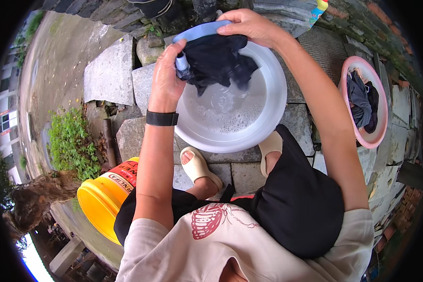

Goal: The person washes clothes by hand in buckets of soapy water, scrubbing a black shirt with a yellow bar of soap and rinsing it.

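A wet black garment (211, 58) with a light blue waistband (201, 31) hangs between my hands over a round white plastic basin (276, 105). My left hand (167, 72) grips the band's left end, thumb on top, with a bunched bit of blue and black cloth beside the palm. The band's right end is pinched between thumb and fingers of my right hand (248, 26). Below the cloth, cloudy soapy water (229, 105) shows foam and ring ripples. The garment's lower edge hangs loose and partly blurred.
To the right stands a pink-rimmed tub (383, 130) holding dark clothes (360, 100). A yellow bucket (102, 206) is by my left leg. Stone slabs (109, 72) pave the ground, with a green plant (72, 141) at left. A bottle (316, 16) stands at upper right.
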Action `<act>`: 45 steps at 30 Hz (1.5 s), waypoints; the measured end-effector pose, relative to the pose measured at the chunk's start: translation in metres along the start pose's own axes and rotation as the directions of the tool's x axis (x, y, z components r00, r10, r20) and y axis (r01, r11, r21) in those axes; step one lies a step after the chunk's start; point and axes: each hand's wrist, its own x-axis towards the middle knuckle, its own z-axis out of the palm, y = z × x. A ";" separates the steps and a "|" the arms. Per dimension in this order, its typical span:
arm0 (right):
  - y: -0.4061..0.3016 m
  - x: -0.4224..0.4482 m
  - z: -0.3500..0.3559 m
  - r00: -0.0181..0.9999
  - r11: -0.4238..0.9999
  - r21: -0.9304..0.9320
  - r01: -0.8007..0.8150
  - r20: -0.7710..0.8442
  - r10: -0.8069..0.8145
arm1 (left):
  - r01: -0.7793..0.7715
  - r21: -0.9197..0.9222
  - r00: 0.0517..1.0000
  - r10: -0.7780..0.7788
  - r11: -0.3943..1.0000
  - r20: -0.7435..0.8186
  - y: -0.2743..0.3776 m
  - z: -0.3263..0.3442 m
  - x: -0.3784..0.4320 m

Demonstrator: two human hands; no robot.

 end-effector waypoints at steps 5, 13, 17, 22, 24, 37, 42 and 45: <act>0.032 0.008 0.025 0.833 0.945 -0.266 0.189 -0.466 -0.297 | -0.066 0.002 0.998 0.066 0.998 0.013 -0.016 0.003 0.011; 0.015 0.012 0.114 0.694 0.576 -0.686 0.445 -0.142 -0.706 | -0.050 -0.302 0.997 0.032 0.952 -0.065 -0.084 -0.034 0.024; 0.012 0.005 0.108 0.686 0.580 -0.752 0.314 -0.243 -0.686 | 0.061 -0.071 0.978 -0.074 0.996 -0.193 -0.064 0.002 0.003; 0.001 0.005 0.098 0.766 0.648 -0.741 0.175 -0.311 -0.562 | 0.158 -0.202 0.968 -0.112 0.967 0.223 -0.056 0.000 0.006; 0.011 0.020 0.065 0.840 0.834 -0.540 0.114 -0.395 -0.371 | 0.322 -0.224 0.943 -0.290 0.920 0.165 -0.036 0.015 -0.003; 0.054 -0.042 0.019 0.981 0.954 0.290 -0.075 -0.149 0.123 | 0.046 0.024 0.998 -0.047 0.999 0.048 0.008 -0.031 0.019; 0.058 -0.029 0.020 0.865 0.983 -0.137 0.124 -0.470 -0.175 | -0.068 0.338 0.998 0.062 0.939 0.029 -0.009 -0.032 0.019; 0.052 -0.025 0.018 0.840 0.941 -0.306 0.143 -0.465 -0.279 | -0.116 0.298 0.991 0.092 0.947 0.092 -0.010 -0.032 0.019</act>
